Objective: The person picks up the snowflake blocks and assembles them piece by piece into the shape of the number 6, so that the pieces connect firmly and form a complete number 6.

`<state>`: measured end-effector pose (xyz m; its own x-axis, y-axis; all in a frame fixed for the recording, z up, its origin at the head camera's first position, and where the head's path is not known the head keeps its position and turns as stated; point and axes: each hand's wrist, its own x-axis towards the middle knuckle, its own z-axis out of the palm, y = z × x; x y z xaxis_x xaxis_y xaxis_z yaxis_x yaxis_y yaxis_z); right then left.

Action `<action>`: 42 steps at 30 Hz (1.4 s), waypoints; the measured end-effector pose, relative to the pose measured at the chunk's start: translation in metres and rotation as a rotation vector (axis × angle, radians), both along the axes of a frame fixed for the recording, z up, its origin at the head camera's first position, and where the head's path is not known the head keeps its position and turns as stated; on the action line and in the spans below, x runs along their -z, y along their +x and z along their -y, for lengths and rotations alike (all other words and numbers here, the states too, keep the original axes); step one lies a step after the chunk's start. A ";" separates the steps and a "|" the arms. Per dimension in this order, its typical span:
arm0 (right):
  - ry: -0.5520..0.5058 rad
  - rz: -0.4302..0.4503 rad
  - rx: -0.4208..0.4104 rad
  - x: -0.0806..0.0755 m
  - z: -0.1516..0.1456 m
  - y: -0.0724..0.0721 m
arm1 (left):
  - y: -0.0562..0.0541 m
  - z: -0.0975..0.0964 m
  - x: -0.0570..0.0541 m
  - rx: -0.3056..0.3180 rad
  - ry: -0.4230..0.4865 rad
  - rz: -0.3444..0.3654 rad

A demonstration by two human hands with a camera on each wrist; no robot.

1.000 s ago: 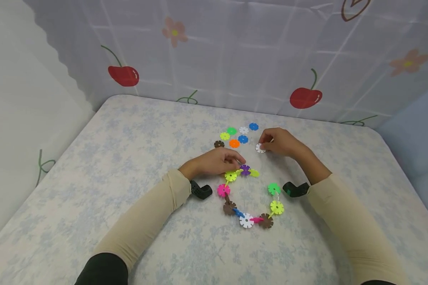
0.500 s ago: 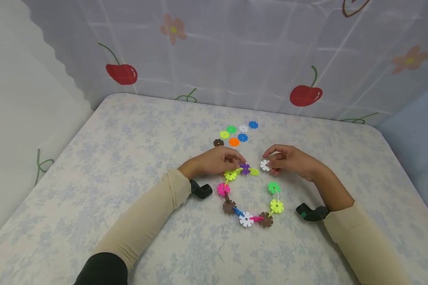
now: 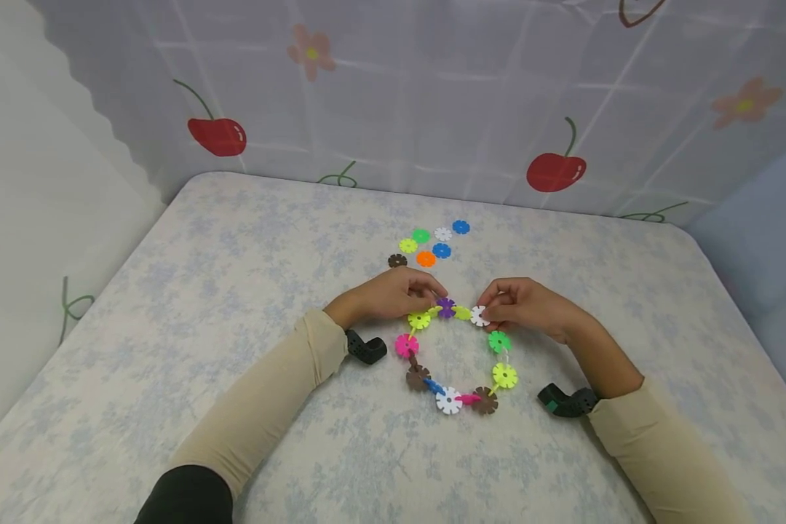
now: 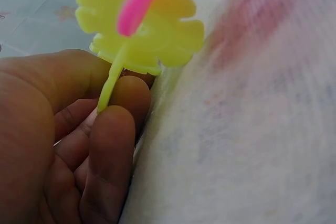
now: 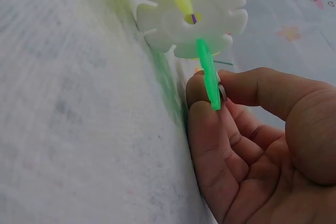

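On the table lies a ring-shaped chain of notched plastic snowflake discs, including a pink disc (image 3: 407,346), a brown disc (image 3: 418,378) and a purple disc (image 3: 446,308). My left hand (image 3: 388,292) pinches a yellow disc (image 4: 109,85) of the chain, just left of the purple one. A white disc (image 3: 479,316) is pinched by my right hand (image 3: 527,307), its rim right at the yellow-green disc (image 3: 461,313) that ends the chain's upper side. Just below is a green disc (image 3: 499,341), the chain's other end. My right fingertips partly cover the white disc.
Beyond my hands several loose discs lie flat, among them an orange disc (image 3: 426,259), a dark brown disc (image 3: 397,260) and a blue disc (image 3: 461,227). Cloth with pale blue flowers covers the table (image 3: 288,451). A cherry-printed curtain (image 3: 399,94) hangs behind its far edge.
My right hand has brought the white disc toward me, from near the loose discs to the yellow-green end of the chain. My left hand has stayed in place on the chain.
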<state>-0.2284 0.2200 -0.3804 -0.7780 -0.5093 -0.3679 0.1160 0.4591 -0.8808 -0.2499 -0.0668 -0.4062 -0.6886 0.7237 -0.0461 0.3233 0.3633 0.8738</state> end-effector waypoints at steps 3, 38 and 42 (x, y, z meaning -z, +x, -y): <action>0.007 -0.003 0.004 0.000 0.001 0.000 | 0.000 0.001 0.000 -0.004 0.000 -0.005; -0.004 0.000 0.038 0.003 0.006 0.000 | 0.001 0.000 -0.002 -0.023 -0.002 -0.011; 0.005 -0.002 0.047 0.005 0.005 0.001 | 0.002 -0.001 0.000 -0.018 -0.004 -0.013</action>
<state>-0.2271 0.2150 -0.3850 -0.8016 -0.4706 -0.3687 0.1354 0.4577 -0.8787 -0.2483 -0.0658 -0.4057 -0.7020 0.7111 -0.0402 0.3280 0.3729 0.8680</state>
